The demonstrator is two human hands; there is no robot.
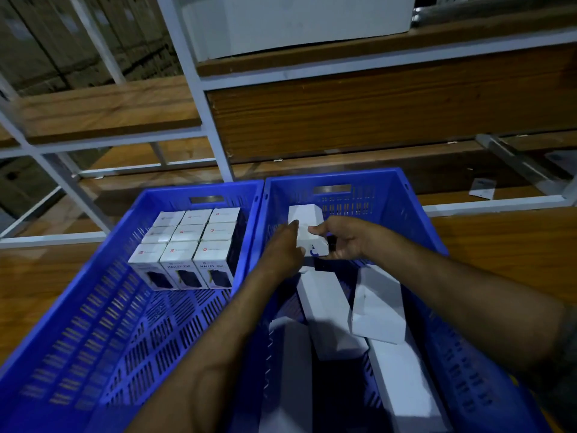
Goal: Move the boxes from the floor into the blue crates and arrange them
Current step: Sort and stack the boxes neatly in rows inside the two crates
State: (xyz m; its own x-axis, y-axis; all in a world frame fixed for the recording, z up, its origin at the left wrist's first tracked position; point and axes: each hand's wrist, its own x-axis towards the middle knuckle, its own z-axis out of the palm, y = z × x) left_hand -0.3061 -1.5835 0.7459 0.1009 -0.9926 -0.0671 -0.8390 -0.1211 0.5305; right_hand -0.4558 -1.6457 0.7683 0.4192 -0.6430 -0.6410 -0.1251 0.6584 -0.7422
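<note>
From the head camera, a white box (307, 228) is seen held up inside the right crate (390, 207), toward that crate's far wall and just below its handle slot. The box is a plain, elongated cardboard carton with sharp edges and matte faces, and a blue mark shows at its near end. It is gripped by the right hand (343, 242), with the thumb laid over the upper face and the fingers curled beneath the near end. The left hand (285, 245) is set against the box's left side with its fingers stretched along it, but whether its thumb closes under the carton cannot be told, as the view there is dim and blurred. The box is thus kept between the two hands, its far end standing clear beyond them. Nearer in the same crate, several loose boxes (379, 307) of the same white card are lying tilted and crossed over one another. The right crate is moulded of blue plastic, with slotted walls and floor. Touching its left side is the left crate (125, 323), of the same make, in which printed boxes (187, 245) are packed upright in three rows of three at the far end. Beyond the right crate, a white metal rack (199, 98) carrying wooden boards (374, 114) can be seen.
</note>
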